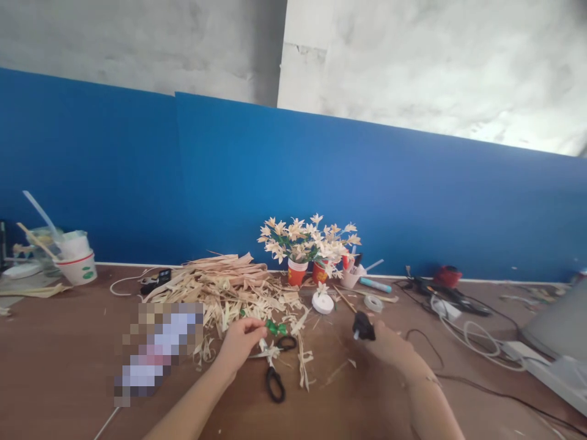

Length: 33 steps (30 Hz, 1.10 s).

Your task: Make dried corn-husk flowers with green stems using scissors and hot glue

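Observation:
My left hand (242, 343) is closed in a pinch above the table. What sits between its fingertips is too small to make out. A shiny green piece (276, 328) lies right beside those fingertips, with pale husk bits just below them. Scissors with black handles (275, 385) rest open under and to the right of this hand. My right hand (389, 343) is wrapped round what looks like a black glue gun (364, 327), its pale tip pointing down and left. A heap of dry, straw-coloured husks (224, 287) spreads behind my left hand.
Husk flowers (298, 235) stand in red paper cups (297, 275) by the blue partition (293, 171). Near them are a white spool (322, 302), a tape roll (373, 303) and a blue marker (375, 285). Cables (477, 339) run across the right; a white cup (77, 269) stands left.

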{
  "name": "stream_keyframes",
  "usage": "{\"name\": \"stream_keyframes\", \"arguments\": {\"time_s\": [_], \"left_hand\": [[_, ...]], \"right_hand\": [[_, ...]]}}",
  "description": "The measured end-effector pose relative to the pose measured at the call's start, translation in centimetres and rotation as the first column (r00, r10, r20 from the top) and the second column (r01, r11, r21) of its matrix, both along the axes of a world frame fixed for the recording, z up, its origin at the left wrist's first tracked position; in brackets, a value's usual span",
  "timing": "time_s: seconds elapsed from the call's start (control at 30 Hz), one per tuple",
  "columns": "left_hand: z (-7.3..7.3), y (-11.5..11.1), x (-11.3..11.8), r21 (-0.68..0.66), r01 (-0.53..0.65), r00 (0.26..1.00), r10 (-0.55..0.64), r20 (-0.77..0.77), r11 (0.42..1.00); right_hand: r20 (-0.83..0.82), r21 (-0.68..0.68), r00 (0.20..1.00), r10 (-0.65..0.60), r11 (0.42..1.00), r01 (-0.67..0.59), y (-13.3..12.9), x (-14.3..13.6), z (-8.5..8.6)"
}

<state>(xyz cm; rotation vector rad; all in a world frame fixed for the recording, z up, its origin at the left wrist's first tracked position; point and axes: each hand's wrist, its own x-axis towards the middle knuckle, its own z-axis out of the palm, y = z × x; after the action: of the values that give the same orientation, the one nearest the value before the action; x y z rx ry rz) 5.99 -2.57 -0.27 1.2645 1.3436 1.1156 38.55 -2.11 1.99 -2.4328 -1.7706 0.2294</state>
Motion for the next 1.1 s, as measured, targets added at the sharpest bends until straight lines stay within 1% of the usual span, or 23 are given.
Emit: {"name": "stream_keyframes", "arguments": {"time_s": [0.07, 0.17, 0.23, 0.3, 0.33, 0.37, 0.4, 0.43, 0.47, 0.5, 0.53, 0.6, 0.63, 0.67, 0.7, 0.73, 0.83, 0.93, 1.0, 1.1], "left_hand": [[0.1, -0.1, 0.1, -0.010, 0.006, 1.000, -0.006, -0.002, 1.000], [0.2, -0.2, 0.1, -0.026, 0.011, 1.000, -0.011, 0.008, 1.000], [0.2, -0.3, 0.1, -0.035, 0.019, 0.999, -0.019, 0.026, 0.999], [0.1, -0.3, 0.2, -0.039, 0.037, 0.998, -0.035, 0.056, 0.999], [0.1, -0.3, 0.2, -0.039, 0.049, 0.997, -0.046, 0.070, 0.998], [0.0, -0.3, 0.3, -0.038, 0.060, 0.995, -0.056, 0.083, 0.997], [-0.1, -0.3, 0.3, -0.037, 0.074, 0.993, -0.070, 0.094, 0.997], [-0.2, -0.3, 0.4, -0.037, 0.089, 0.991, -0.085, 0.106, 0.995], [-0.3, -0.3, 0.5, -0.036, 0.103, 0.988, -0.098, 0.118, 0.994], [-0.4, -0.3, 0.5, -0.033, 0.114, 0.986, -0.109, 0.128, 0.993], [-0.5, -0.3, 0.6, -0.027, 0.122, 0.984, -0.117, 0.136, 0.992], [-0.5, -0.3, 0.7, -0.017, 0.135, 0.982, -0.131, 0.136, 0.991], [-0.5, -0.3, 0.7, -0.014, 0.138, 0.982, -0.135, 0.129, 0.990], [-0.5, -0.3, 0.7, -0.012, 0.142, 0.983, -0.140, 0.119, 0.990], [-0.5, -0.3, 0.6, -0.011, 0.146, 0.984, -0.144, 0.108, 0.989], [-0.4, -0.3, 0.6, -0.007, 0.145, 0.985, -0.144, 0.092, 0.989], [-0.3, -0.3, 0.6, 0.033, 0.110, 0.994, -0.110, -0.003, 0.993], [-0.4, -0.2, 0.7, 0.110, 0.068, 0.987, -0.051, -0.152, 0.992], [-0.6, -0.2, 0.7, 0.149, 0.053, 0.973, -0.017, -0.232, 0.987], [-1.1, -0.2, 0.7, 0.191, 0.026, 0.949, 0.037, -0.314, 0.981]], "right_hand": [[0.079, -0.050, 0.993, -0.088, 0.994, 0.093, 0.7, 0.5, -0.9], [0.108, -0.066, 0.984, -0.140, 0.987, 0.147, 1.1, 0.1, -1.7], [0.143, -0.042, 0.975, -0.173, 0.983, 0.180, 0.9, -0.6, -1.3], [0.197, 0.046, 0.961, -0.193, 0.981, 0.188, 0.5, -1.8, -0.2], [0.206, 0.107, 0.963, -0.175, 0.982, 0.156, 0.3, -2.7, 0.5], [0.180, 0.173, 0.974, -0.135, 0.979, 0.104, 0.1, -3.9, 1.2], [0.107, 0.238, 0.993, -0.046, 0.971, 0.020, 0.0, -5.4, 1.9], [-0.010, 0.300, 0.991, 0.135, 0.946, -0.126, -0.1, -7.0, 2.4], [-0.155, 0.374, 0.939, 0.308, 0.898, -0.232, -0.1, -8.8, 2.6], [-0.309, 0.410, 0.842, 0.443, 0.861, -0.302, 0.0, -10.6, 2.6], [-0.460, 0.376, 0.735, 0.498, 0.859, -0.347, 0.0, -12.4, 2.3], [-0.707, 0.275, 0.521, 0.478, 0.865, -0.421, 0.3, -15.3, 1.0], [-0.777, 0.256, 0.447, 0.443, 0.871, -0.419, 0.5, -16.3, 0.2], [-0.822, 0.241, 0.393, 0.412, 0.877, -0.416, 0.6, -17.0, -0.6], [-0.847, 0.227, 0.366, 0.385, 0.886, -0.405, 0.8, -17.4, -1.4], [-0.859, 0.217, 0.362, 0.363, 0.897, -0.386, 0.9, -17.6, -2.0], [-0.872, 0.189, 0.381, 0.306, 0.930, -0.315, 1.0, -17.4, -2.9], [-0.894, 0.201, 0.354, 0.276, 0.951, -0.235, 0.6, -17.3, -2.9], [-0.892, 0.245, 0.339, 0.299, 0.950, -0.194, 0.2, -17.5, -2.7], [-0.874, 0.302, 0.350, 0.337, 0.941, -0.151, -0.4, -18.0, -2.5]]}}
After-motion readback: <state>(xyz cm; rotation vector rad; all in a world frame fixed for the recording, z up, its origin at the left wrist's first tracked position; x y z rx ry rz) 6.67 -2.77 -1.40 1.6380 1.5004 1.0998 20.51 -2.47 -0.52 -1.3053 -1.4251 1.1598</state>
